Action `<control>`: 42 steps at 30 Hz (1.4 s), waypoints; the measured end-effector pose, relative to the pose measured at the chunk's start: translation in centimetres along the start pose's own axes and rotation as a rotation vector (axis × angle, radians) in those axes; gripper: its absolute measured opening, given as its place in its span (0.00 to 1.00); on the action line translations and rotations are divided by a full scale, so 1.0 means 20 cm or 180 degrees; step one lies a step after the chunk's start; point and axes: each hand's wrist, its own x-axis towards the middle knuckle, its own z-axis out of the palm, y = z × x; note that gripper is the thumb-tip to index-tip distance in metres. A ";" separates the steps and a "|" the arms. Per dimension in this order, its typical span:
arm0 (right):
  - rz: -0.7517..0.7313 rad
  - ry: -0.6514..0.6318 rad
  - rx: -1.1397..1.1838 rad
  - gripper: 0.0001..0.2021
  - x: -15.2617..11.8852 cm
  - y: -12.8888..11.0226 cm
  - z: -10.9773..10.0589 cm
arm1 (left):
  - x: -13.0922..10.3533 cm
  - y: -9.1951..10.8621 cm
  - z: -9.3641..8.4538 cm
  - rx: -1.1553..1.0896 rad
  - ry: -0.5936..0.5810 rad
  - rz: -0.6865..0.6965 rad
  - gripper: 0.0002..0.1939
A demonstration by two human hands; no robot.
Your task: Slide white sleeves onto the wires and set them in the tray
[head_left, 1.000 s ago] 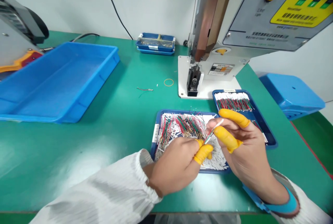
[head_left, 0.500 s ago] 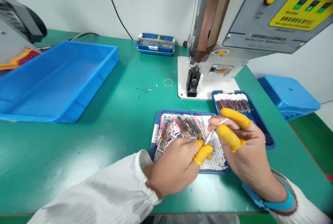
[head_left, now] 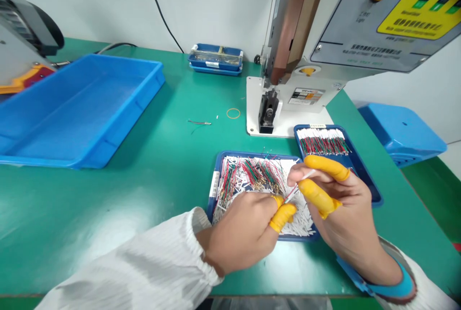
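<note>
Yellow finger cots cover some fingertips of both hands. My left hand [head_left: 245, 228] is closed in a pinch on a thin wire [head_left: 292, 192], over the front of a blue tray [head_left: 213, 199]. My right hand [head_left: 342, 209] pinches a small white tube [head_left: 309, 173] between thumb and fingers, at the wire's upper end. Whether the wire runs inside the tube is too small to tell. Beneath the hands, the tray holds many loose white tubes [head_left: 300, 223] and bunches of red, green and black wires [head_left: 252, 171]. The left fingertips hide part of the wire.
A bench press machine [head_left: 270, 113] stands behind the trays. Right of it, another blue tray [head_left: 372, 190] holds a row of white-sleeved wires [head_left: 324, 142]. A large blue bin [head_left: 118, 130] sits at left. A rubber band [head_left: 233, 113] and a loose wire [head_left: 200, 122] lie mid-bench.
The white tube in my right fingers has shifted slightly down and left, with its tip lower between them. My left hand has moved slightly right, still pinching the wire.
</note>
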 end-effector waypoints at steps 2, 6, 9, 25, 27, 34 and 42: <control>0.0036 -0.0042 0.0016 0.18 0.00 0.00 0.00 | 0.00 0.00 0.00 -0.0055 -0.0081 -0.0051 0.08; 0.0066 -0.0007 0.0101 0.20 0.00 0.00 0.00 | -0.01 0.00 0.00 0.0016 -0.0079 -0.0090 0.09; 0.0041 -0.0009 0.0128 0.21 0.00 0.00 0.00 | -0.01 0.00 0.00 0.0019 -0.0067 -0.0056 0.10; 0.0191 -0.0007 0.0150 0.16 0.00 0.00 -0.02 | 0.00 0.01 0.00 -0.0030 -0.0087 -0.0097 0.09; 0.0189 -0.0014 0.0144 0.16 0.00 0.00 -0.02 | 0.00 0.02 0.00 -0.0034 -0.0066 -0.0093 0.08; 0.0191 0.0001 0.0091 0.16 -0.01 0.00 -0.02 | 0.00 0.01 0.00 -0.0023 -0.0181 -0.0117 0.08; 0.0087 -0.0022 -0.0201 0.18 -0.02 -0.03 -0.01 | 0.01 0.01 0.00 0.0006 -0.0298 -0.0150 0.10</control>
